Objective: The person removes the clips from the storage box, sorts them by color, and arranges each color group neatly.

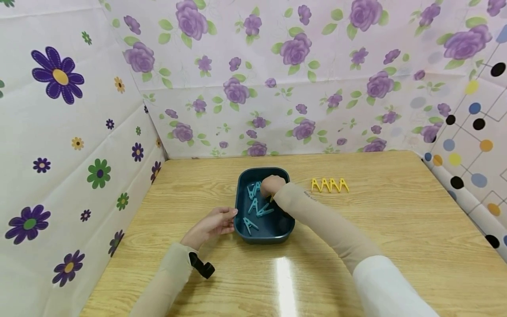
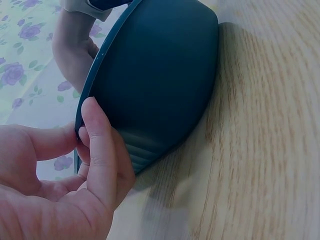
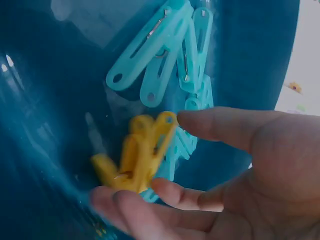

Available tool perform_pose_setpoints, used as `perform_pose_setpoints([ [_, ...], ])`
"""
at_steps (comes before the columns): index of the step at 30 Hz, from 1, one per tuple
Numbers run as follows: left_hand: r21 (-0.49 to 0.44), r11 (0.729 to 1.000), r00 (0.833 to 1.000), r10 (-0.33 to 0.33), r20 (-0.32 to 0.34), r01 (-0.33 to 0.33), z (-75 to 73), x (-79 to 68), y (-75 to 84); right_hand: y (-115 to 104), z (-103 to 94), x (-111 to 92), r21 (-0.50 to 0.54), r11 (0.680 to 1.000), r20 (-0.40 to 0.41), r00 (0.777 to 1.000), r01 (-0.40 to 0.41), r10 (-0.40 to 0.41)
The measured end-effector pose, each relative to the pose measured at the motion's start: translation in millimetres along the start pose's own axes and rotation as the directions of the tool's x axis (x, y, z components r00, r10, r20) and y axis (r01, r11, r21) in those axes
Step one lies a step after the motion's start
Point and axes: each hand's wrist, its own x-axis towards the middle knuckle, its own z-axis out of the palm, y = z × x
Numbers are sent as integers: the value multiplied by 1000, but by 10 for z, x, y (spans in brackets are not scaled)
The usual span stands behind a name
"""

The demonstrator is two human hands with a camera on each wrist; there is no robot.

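A dark blue plastic bin (image 1: 264, 240) stands on the wooden table. My left hand (image 1: 214, 225) pinches its left rim between thumb and fingers, seen closely in the left wrist view. Inside the bin, my right hand (image 1: 272, 186) has its thumb and fingers about yellow clothespins (image 3: 137, 160), which are partly blurred. The thumb touches one handle end, and fingertips lie at the lower side. Several teal clothespins (image 1: 253, 206) lie loose on the bin's floor, some close behind the right hand's fingers.
Several yellow clothespins (image 1: 330, 185) stand in a row on the table (image 1: 380, 211) right of the bin. Flower-patterned sheeting (image 1: 237, 110) backs the table, with patterned sheets at both sides. A black strap device (image 1: 202, 265) sits on the left wrist.
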Motion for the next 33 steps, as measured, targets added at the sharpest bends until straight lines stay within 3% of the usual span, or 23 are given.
perform_pose_setpoints([
  [7,-1,1000,1000,8,9,-8,11,17,-4,-118,-60,-593,21,999,-128,991,35,-33],
  [10,4,1000,1000,10,10,-10,10,25,-11,-116,-70,-630,7,997,-134,988,81,-79],
  [17,-7,1000,1000,8,17,-8,-5,30,-21,-95,-111,-501,-62,976,-44,976,210,-213],
  [22,-9,1000,998,20,53,-20,-1,20,-23,-52,-140,-367,17,982,11,982,187,-188],
  [27,-5,1000,999,15,45,-15,11,11,-18,-34,-150,-349,96,982,61,984,164,-170],
  [33,29,999,1000,15,20,-15,50,14,24,-43,-163,-449,78,990,55,991,119,-124],
])
